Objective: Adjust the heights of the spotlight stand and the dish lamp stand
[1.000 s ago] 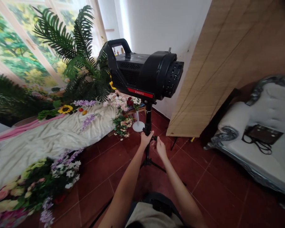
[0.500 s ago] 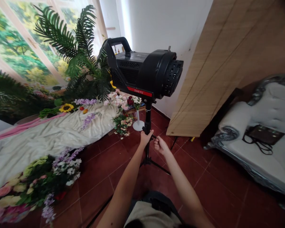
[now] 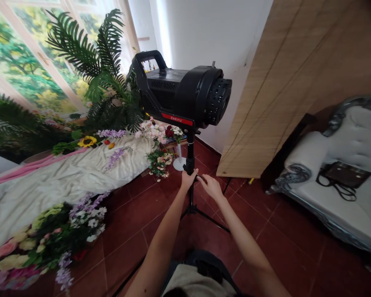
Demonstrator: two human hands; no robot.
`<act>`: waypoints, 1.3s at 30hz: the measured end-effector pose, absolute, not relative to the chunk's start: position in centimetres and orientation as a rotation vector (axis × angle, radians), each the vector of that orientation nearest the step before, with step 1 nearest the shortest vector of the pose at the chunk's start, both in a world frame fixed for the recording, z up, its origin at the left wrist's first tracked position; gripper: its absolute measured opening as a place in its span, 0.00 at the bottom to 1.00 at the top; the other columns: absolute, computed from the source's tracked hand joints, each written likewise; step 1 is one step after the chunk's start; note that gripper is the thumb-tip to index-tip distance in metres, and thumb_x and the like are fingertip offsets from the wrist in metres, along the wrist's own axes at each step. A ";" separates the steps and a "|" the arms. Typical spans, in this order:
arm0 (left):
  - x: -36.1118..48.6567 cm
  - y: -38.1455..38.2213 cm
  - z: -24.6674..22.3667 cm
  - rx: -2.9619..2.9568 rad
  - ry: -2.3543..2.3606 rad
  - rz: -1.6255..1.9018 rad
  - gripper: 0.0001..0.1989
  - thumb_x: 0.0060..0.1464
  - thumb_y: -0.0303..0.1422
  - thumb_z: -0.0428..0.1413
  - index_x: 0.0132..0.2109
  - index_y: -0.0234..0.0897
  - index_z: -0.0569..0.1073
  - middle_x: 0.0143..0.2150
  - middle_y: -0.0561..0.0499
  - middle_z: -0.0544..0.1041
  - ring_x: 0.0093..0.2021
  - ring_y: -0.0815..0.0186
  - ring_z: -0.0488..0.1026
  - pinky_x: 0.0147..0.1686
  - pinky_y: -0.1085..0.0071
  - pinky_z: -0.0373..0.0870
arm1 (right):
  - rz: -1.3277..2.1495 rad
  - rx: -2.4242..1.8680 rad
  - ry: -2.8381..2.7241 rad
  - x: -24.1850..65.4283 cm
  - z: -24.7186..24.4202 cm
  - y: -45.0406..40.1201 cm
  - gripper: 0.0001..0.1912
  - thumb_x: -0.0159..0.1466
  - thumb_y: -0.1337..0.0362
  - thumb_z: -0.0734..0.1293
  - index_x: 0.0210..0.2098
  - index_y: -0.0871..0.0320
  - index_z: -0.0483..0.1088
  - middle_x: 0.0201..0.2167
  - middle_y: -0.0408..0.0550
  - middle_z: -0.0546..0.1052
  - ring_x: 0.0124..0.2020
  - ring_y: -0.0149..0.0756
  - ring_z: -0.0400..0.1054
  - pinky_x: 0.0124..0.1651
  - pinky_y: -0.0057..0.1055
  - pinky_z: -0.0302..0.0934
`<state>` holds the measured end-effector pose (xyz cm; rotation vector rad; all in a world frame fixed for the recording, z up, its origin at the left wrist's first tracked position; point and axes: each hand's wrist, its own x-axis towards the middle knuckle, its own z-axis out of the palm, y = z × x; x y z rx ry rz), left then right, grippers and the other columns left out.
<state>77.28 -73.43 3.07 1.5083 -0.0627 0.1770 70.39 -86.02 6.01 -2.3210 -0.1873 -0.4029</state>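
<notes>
A large black studio light (image 3: 185,93) with a red label sits on top of a black light stand (image 3: 190,154), directly in front of me. My left hand (image 3: 189,180) is wrapped around the stand's pole, below the light. Just to the right, my right hand (image 3: 210,185) has its fingers closed at a small dark knob (image 3: 198,178) on the side of the pole; the fingertips partly hide it. Below my hands the stand's legs (image 3: 212,220) spread over the floor.
A bench draped in white cloth (image 3: 126,163) with artificial flowers (image 3: 89,222) stands at left. A palm plant (image 3: 102,57) rises behind it. A bamboo blind (image 3: 247,123) hangs at right, beside a white tufted sofa (image 3: 352,136) holding a dark handbag (image 3: 346,175).
The studio light has turned slightly, its front end shifting left. My right hand has changed its grip at the knob, its back now turned more upward.
</notes>
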 end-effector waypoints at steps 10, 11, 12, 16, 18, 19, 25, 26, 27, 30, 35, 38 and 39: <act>77.4 -73.8 3.2 1.494 0.017 0.183 0.15 0.37 0.40 0.62 0.28 0.32 0.72 0.26 0.50 0.74 0.29 0.68 0.72 0.34 0.71 0.69 | 0.042 -1.762 0.064 72.7 3.8 -84.7 0.33 0.61 0.42 0.50 0.09 0.55 0.51 0.07 0.39 0.55 0.12 0.25 0.49 0.20 0.26 0.45; 77.5 -73.8 3.2 1.492 0.018 0.178 0.15 0.37 0.40 0.62 0.28 0.32 0.72 0.26 0.50 0.74 0.29 0.68 0.72 0.35 0.71 0.69 | 0.132 -1.641 0.093 72.7 3.8 -84.6 0.32 0.62 0.42 0.50 0.09 0.55 0.50 0.06 0.38 0.53 0.11 0.24 0.47 0.18 0.26 0.43; 77.5 -73.8 3.2 1.494 0.012 0.172 0.15 0.37 0.40 0.62 0.28 0.33 0.72 0.27 0.50 0.74 0.29 0.68 0.72 0.34 0.71 0.69 | 0.227 -1.511 0.110 72.7 3.9 -84.5 0.31 0.62 0.43 0.51 0.10 0.55 0.49 0.06 0.36 0.50 0.10 0.23 0.43 0.16 0.25 0.40; 77.4 -73.8 3.3 1.518 -0.022 0.181 0.14 0.39 0.40 0.62 0.28 0.33 0.72 0.27 0.49 0.75 0.29 0.68 0.71 0.33 0.72 0.69 | 0.566 -1.008 0.098 72.6 4.5 -84.7 0.28 0.63 0.48 0.52 0.12 0.54 0.45 0.07 0.33 0.45 0.10 0.22 0.33 0.13 0.22 0.31; 77.4 -73.7 3.2 1.530 -0.027 0.192 0.14 0.39 0.40 0.61 0.28 0.33 0.72 0.27 0.49 0.75 0.28 0.68 0.71 0.32 0.72 0.69 | 0.677 -0.802 0.100 72.5 4.8 -85.1 0.27 0.65 0.52 0.51 0.13 0.54 0.43 0.08 0.33 0.44 0.11 0.23 0.32 0.12 0.22 0.33; 77.4 -73.7 3.2 1.535 -0.028 0.192 0.14 0.40 0.41 0.61 0.28 0.33 0.72 0.27 0.49 0.74 0.27 0.69 0.70 0.32 0.72 0.68 | 0.700 -0.711 0.106 72.5 4.9 -85.2 0.26 0.66 0.55 0.51 0.14 0.54 0.42 0.08 0.33 0.44 0.11 0.23 0.32 0.12 0.21 0.34; 77.5 -73.8 3.1 1.520 -0.053 0.178 0.14 0.40 0.40 0.61 0.28 0.33 0.70 0.25 0.51 0.72 0.25 0.71 0.68 0.30 0.73 0.67 | 0.543 -0.187 0.110 71.8 4.8 -85.0 0.18 0.61 0.74 0.54 0.16 0.57 0.52 0.11 0.34 0.52 0.11 0.23 0.39 0.13 0.18 0.40; 77.5 -73.9 3.1 1.508 -0.044 0.178 0.14 0.40 0.40 0.61 0.28 0.33 0.70 0.25 0.52 0.72 0.25 0.71 0.68 0.30 0.73 0.67 | 0.515 -0.097 0.110 71.8 4.8 -84.8 0.18 0.60 0.76 0.54 0.16 0.57 0.54 0.11 0.34 0.53 0.11 0.23 0.41 0.14 0.18 0.41; 77.5 -74.1 3.1 1.494 -0.027 0.176 0.14 0.40 0.40 0.61 0.27 0.33 0.70 0.25 0.52 0.72 0.25 0.72 0.68 0.29 0.74 0.66 | 0.492 -0.007 0.110 71.7 4.8 -84.6 0.17 0.59 0.77 0.54 0.17 0.57 0.56 0.11 0.34 0.55 0.11 0.23 0.42 0.14 0.18 0.42; 77.5 -74.5 3.2 1.448 0.048 0.177 0.15 0.38 0.39 0.63 0.27 0.33 0.69 0.25 0.52 0.72 0.24 0.72 0.67 0.28 0.74 0.65 | 0.453 0.215 0.113 71.9 5.0 -84.2 0.18 0.58 0.79 0.53 0.16 0.58 0.59 0.11 0.35 0.58 0.11 0.23 0.45 0.14 0.19 0.43; 77.1 -74.9 3.7 1.395 0.055 0.167 0.15 0.36 0.38 0.63 0.28 0.33 0.69 0.27 0.52 0.72 0.26 0.72 0.67 0.30 0.73 0.65 | 0.480 0.362 0.140 72.2 5.1 -84.0 0.18 0.56 0.80 0.53 0.15 0.58 0.59 0.10 0.36 0.59 0.11 0.23 0.45 0.14 0.20 0.43; 76.4 -74.7 4.3 1.448 0.041 0.137 0.16 0.38 0.40 0.63 0.29 0.32 0.70 0.28 0.50 0.73 0.28 0.70 0.68 0.32 0.73 0.66 | 0.530 0.450 0.114 71.9 5.0 -84.0 0.17 0.57 0.79 0.53 0.16 0.57 0.60 0.10 0.36 0.60 0.11 0.23 0.45 0.14 0.21 0.42; 76.0 -74.6 4.4 1.471 0.032 0.139 0.16 0.39 0.40 0.62 0.31 0.32 0.71 0.29 0.50 0.74 0.29 0.69 0.69 0.33 0.72 0.66 | 0.553 0.484 0.104 71.7 4.9 -84.1 0.17 0.57 0.79 0.53 0.17 0.57 0.60 0.11 0.37 0.60 0.11 0.23 0.45 0.14 0.21 0.43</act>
